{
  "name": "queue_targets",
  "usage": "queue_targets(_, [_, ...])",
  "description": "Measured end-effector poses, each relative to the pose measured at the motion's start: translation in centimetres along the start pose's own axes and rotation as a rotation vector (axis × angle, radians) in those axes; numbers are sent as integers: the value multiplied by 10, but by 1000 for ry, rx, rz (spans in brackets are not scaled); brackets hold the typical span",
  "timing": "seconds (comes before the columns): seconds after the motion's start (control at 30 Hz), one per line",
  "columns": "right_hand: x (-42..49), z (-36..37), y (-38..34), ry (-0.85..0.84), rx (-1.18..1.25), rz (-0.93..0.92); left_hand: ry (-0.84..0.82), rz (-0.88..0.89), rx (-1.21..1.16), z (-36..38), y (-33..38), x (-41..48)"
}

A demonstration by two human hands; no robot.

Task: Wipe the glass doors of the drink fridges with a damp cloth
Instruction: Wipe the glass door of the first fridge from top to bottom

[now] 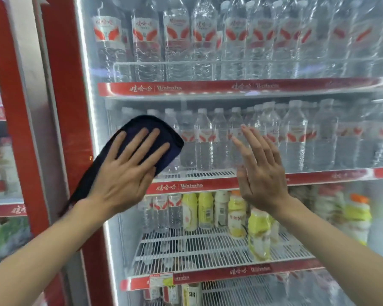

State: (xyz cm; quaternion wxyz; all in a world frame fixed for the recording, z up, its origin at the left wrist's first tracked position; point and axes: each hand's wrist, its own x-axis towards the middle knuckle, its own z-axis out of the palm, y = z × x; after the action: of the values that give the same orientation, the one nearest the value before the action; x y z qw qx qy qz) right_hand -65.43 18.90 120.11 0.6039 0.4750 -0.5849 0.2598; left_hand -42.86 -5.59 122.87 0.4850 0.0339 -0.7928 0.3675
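Two bare forearms reach up from the lower edge, the left forearm (pixel 42 257) and the right forearm (pixel 341 250), well apart; beyond them the glass door (pixel 345 219) of a drink fridge fills most of the view, edged on its left by a red frame (pixel 69 107), with a neighbouring fridge (pixel 0 155) just beside that. Behind the glass stand rows of water bottles (pixel 203 140) on red-fronted shelves (pixel 208 87), and yellow bottles (pixel 205 210) lower down. The dark cloth (pixel 155 127) lies flat on the glass near the door's left edge, at the middle shelf's height, one end trailing down past the wrist. The left hand (pixel 124 173) presses it with straight, spread fingers; the right hand (pixel 261 173) is raised beside it, fingers straight and holding nothing; whether it touches the glass I cannot tell.

The wiping appears to be under way on this door's left side. To do it well, I would keep the palm flat so the whole cloth bears evenly; work in overlapping passes across and downward; run right into the frame edge; tuck up the trailing end so it does not drag streaks.
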Motion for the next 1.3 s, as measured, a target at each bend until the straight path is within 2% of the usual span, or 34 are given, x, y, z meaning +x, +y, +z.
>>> queue_targets(0.1, [-9,2,16,-14,-15,-25,53,-148,9,-6,-7,37])
queue_targets(0.23, [-12,6,15,8,-14,-43,98,-242,-6,4,41,28])
queue_targets(0.4, [-9,-3,17,-21,37,-66,-55,51,-13,26,123,-24])
queue_targets(0.5, [-12,-16,45,-80,11,-166,-79,245,1,20,94,-5])
queue_targets(0.53, [-15,-20,58,-87,-22,-172,-67,252,11,15,80,13])
queue_targets(0.6, [-23,-22,77,-89,-59,-160,-20,126,16,5,61,53])
queue_targets(0.7, [-30,-17,83,-74,-57,-164,-8,-66,21,0,69,85])
queue_targets(0.87, [-29,-20,82,-48,-45,-169,45,-226,-30,15,123,52])
queue_targets(1.0, [-27,-26,85,-68,51,-194,-70,-60,-43,30,178,8])
queue_targets(1.1, [-32,-37,109,-80,81,-217,-87,131,-23,25,151,24])
queue_targets(1.13, [-36,-40,118,-78,58,-194,-55,138,-8,20,138,43])
queue_targets(1.3, [-57,-35,132,-91,-4,-144,21,-161,16,4,119,123])
